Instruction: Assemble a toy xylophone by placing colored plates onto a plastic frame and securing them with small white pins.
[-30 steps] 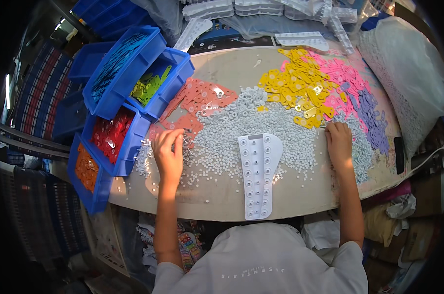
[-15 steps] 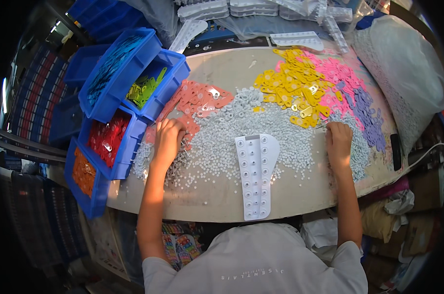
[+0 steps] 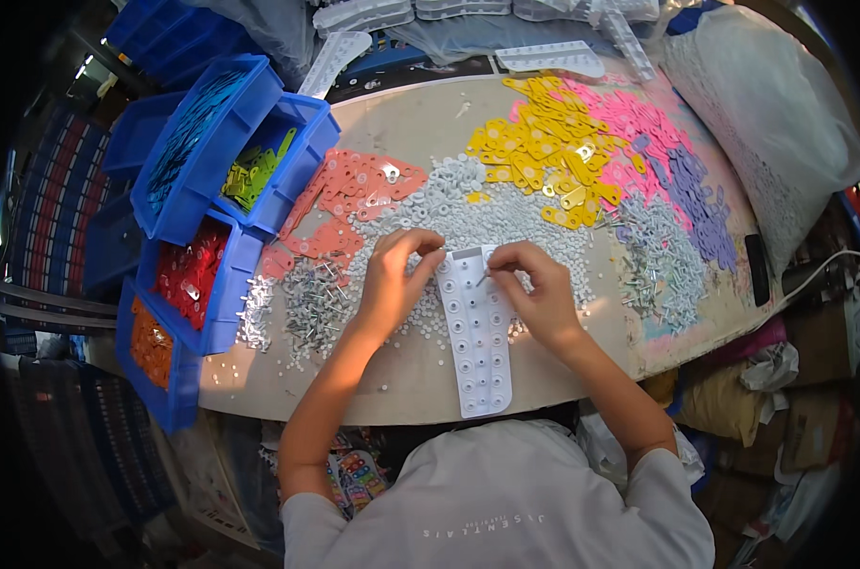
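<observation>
A long white plastic holder [image 3: 490, 346] with rows of round sockets lies on the table before me, its narrow end toward me. At its upper left edge is my left hand [image 3: 397, 280], thumb and forefinger pinched together; anything between them is too small to make out. My right hand [image 3: 544, 296] bends over the holder's upper right side. Between its thumb and fingertips a thin metal pin [image 3: 484, 280] sticks out, pointing down-left over the sockets. Beyond and around the hands spreads a heap of small pale grey plastic discs [image 3: 544, 213].
Metal pins [image 3: 321, 299] are piled at left, and more pins [image 3: 662, 270] at right. Coral tags [image 3: 373, 182], yellow tags [image 3: 544, 142], pink tags [image 3: 619, 114] and purple tags [image 3: 695, 194] lie farther back. Blue bins [image 3: 216, 284] stand left; a clear sack [image 3: 762, 104] stands right.
Both hands have left the side piles and come inward to the top of the white holder. A pin now shows in my right hand. The whole view has shifted slightly.
</observation>
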Tool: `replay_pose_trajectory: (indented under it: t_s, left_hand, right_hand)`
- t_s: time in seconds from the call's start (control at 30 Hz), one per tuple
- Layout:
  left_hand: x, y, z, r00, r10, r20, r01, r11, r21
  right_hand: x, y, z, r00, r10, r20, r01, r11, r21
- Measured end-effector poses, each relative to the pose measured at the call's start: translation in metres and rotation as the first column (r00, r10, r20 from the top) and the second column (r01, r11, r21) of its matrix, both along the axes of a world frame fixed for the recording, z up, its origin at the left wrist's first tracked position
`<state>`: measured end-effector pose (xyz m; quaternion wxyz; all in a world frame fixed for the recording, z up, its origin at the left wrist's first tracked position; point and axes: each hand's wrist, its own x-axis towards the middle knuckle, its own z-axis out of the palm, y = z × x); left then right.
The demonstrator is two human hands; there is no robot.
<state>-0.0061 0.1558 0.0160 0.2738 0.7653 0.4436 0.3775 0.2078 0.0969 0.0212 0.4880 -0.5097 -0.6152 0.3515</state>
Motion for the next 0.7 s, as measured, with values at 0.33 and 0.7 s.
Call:
replay_pose_trajectory:
  t_s: [0.33, 0.7]
  left_hand:
    - [0.021, 0.008, -0.022, 0.992, -0.034, -0.125, 0.048, 0.993, 0.112]
    - [0.015, -0.007, -0.006, 0.978, -0.025, -0.207, 0.065, 0.980, 0.188]
  right_hand:
    - [-0.010, 0.005, -0.022, 0.983, 0.023, 0.183, -0.040, 0.995, 0.094]
    - [-0.018, 0.004, -0.019, 0.979, -0.001, 0.205, -0.017, 0.996, 0.085]
